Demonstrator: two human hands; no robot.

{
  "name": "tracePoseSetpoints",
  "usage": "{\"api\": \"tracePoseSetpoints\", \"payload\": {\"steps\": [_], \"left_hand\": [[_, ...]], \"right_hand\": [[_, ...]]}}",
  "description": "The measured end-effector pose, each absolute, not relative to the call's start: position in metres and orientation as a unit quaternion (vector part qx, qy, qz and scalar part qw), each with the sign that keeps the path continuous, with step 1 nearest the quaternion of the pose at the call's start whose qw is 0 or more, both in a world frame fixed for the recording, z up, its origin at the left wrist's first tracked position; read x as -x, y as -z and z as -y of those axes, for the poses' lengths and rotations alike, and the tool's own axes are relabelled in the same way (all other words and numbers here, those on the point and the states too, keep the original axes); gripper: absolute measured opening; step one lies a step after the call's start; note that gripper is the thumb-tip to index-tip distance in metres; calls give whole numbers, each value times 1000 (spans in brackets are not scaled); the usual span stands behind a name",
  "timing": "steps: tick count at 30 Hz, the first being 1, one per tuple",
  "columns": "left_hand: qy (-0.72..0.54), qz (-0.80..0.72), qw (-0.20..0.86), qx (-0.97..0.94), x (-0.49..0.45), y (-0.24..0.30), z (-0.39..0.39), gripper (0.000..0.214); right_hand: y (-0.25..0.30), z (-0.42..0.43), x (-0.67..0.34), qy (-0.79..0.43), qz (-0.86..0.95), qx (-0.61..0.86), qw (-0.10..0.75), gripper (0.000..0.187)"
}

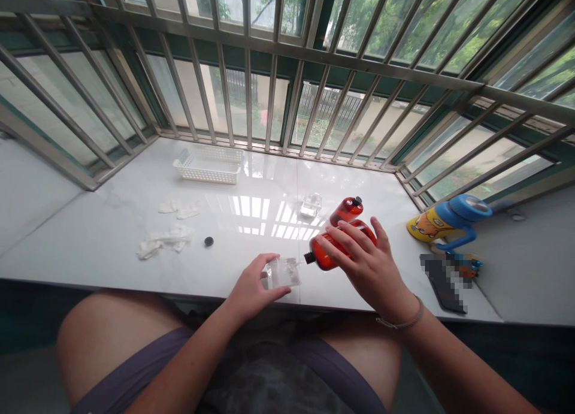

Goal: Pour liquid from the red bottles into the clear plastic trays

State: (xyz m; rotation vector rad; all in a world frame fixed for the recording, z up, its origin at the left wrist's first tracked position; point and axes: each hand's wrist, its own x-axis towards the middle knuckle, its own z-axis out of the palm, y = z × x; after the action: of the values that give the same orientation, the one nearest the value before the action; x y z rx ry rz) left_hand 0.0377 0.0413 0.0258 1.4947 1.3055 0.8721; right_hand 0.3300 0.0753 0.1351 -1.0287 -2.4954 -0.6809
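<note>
My left hand (250,287) grips a small transparent square container (284,272) near the front edge of the white marble counter (238,264). My right hand (366,261) wraps around an orange-red plastic bottle (326,252), which lies tilted with its black nozzle pointing left. That nozzle is close to the container, with a small gap between them. A second orange-red bottle (347,211) with a black top stands just beyond my right fingers. A small transparent cube-shaped jar (311,205) sits behind it.
A white plastic basket (208,165) stands against the barred window (287,84). Crumpled white gloves or tissues (165,241) and a small black cap (208,241) lie on the counter. At right are a blue-and-yellow cup (449,217) and a pixelated black object (442,282).
</note>
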Motion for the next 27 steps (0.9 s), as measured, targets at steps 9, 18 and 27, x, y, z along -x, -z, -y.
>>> {"api": "tracePoseSetpoints", "payload": {"steps": [9, 18, 27], "left_hand": [[-366, -517, 483, -604, -40, -25, -42, 69], [-371, -512, 486, -604, -47, -35, -46, 71], [-379, -512, 485, -600, -50, -44, -48, 71]], "right_hand": [[-138, -76, -328, 248, 884, 353, 180, 52], [-140, -76, -328, 252, 883, 355, 174, 54], [-144, -77, -330, 252, 886, 354, 163, 57]]}}
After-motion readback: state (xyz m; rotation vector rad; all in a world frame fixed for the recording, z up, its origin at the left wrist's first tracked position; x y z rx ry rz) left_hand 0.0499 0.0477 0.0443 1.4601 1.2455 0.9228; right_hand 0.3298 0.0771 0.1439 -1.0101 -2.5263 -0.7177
